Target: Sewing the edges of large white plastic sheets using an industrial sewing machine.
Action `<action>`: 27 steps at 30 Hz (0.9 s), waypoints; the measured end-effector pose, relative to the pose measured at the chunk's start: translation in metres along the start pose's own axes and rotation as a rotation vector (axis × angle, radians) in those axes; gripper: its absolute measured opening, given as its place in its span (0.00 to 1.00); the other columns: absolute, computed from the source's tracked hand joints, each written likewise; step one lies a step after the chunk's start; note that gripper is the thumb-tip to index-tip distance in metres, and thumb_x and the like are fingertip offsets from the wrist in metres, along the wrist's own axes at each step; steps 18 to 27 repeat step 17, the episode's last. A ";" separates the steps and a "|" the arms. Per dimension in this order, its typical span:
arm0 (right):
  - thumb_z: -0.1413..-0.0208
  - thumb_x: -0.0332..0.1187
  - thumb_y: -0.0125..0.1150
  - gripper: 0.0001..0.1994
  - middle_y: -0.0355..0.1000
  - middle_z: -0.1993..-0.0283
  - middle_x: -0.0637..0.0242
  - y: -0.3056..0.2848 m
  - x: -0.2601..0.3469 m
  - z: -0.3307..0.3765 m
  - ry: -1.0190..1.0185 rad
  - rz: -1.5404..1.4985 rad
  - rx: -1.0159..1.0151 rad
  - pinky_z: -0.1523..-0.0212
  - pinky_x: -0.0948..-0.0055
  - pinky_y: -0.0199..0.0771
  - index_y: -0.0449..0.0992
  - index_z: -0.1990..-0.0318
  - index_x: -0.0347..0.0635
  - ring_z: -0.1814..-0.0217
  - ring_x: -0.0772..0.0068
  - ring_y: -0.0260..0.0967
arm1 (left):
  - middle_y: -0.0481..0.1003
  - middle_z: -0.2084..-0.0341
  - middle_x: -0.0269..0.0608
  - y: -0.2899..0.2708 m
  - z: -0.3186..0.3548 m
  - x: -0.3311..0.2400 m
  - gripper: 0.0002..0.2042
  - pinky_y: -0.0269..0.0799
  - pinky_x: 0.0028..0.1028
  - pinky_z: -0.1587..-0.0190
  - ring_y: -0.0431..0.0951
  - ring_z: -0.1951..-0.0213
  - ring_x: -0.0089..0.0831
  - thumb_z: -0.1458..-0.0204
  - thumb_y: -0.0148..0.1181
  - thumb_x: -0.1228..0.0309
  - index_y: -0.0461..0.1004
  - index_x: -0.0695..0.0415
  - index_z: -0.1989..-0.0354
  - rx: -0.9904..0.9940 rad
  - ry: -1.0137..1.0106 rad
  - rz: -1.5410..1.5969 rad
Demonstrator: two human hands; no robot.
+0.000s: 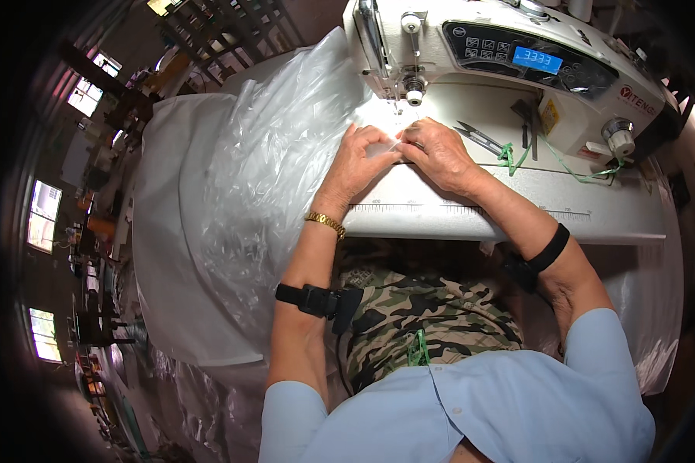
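Note:
My left hand (359, 160) and my right hand (442, 157) meet just in front of the needle area (399, 109) of a white sewing machine (471, 19). Thumb and fingers of each hand are pinched together, tips nearly touching. Between them shows a small bit of clear, shiny plastic, washed out by the lamp. A large crumpled sheet of translucent plastic (259, 147) spreads left from the needle area, beside my left hand and forearm. Its exact edge under my fingers is hard to make out.
Thread snips (480, 140) lie right of my right hand, with green string (511, 159) beside them. A dark tool (524, 117) rests near the machine's body. A ruler scale (409, 206) runs along the table's front edge. A dark slatted rack (224, 31) stands far left.

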State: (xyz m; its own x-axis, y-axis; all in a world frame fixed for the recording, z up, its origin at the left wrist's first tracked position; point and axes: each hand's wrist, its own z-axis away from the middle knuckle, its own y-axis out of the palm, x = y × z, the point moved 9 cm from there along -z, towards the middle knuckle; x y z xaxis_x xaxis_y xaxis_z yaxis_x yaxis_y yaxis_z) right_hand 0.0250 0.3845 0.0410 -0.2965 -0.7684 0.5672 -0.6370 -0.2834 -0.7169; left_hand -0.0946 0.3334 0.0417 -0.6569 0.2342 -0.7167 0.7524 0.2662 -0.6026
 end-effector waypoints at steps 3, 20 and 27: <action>0.39 0.37 0.57 0.14 0.76 0.60 0.54 0.001 0.002 -0.001 -0.026 -0.014 -0.008 0.48 0.57 0.71 0.82 0.60 0.34 0.51 0.54 0.72 | 0.77 0.70 0.37 -0.001 -0.001 0.001 0.09 0.61 0.35 0.39 0.72 0.62 0.32 0.45 0.63 0.67 0.79 0.61 0.68 0.042 0.034 -0.096; 0.44 0.34 0.58 0.12 0.73 0.55 0.49 0.002 -0.006 -0.005 0.091 0.117 -0.031 0.41 0.57 0.66 0.79 0.64 0.32 0.47 0.51 0.68 | 0.71 0.69 0.46 0.011 -0.013 -0.006 0.09 0.66 0.42 0.54 0.71 0.62 0.45 0.45 0.62 0.69 0.74 0.62 0.70 -0.028 0.149 -0.410; 0.44 0.34 0.58 0.12 0.73 0.55 0.49 0.002 -0.006 -0.005 0.091 0.117 -0.031 0.41 0.57 0.66 0.79 0.64 0.32 0.47 0.51 0.68 | 0.71 0.69 0.46 0.011 -0.013 -0.006 0.09 0.66 0.42 0.54 0.71 0.62 0.45 0.45 0.62 0.69 0.74 0.62 0.70 -0.028 0.149 -0.410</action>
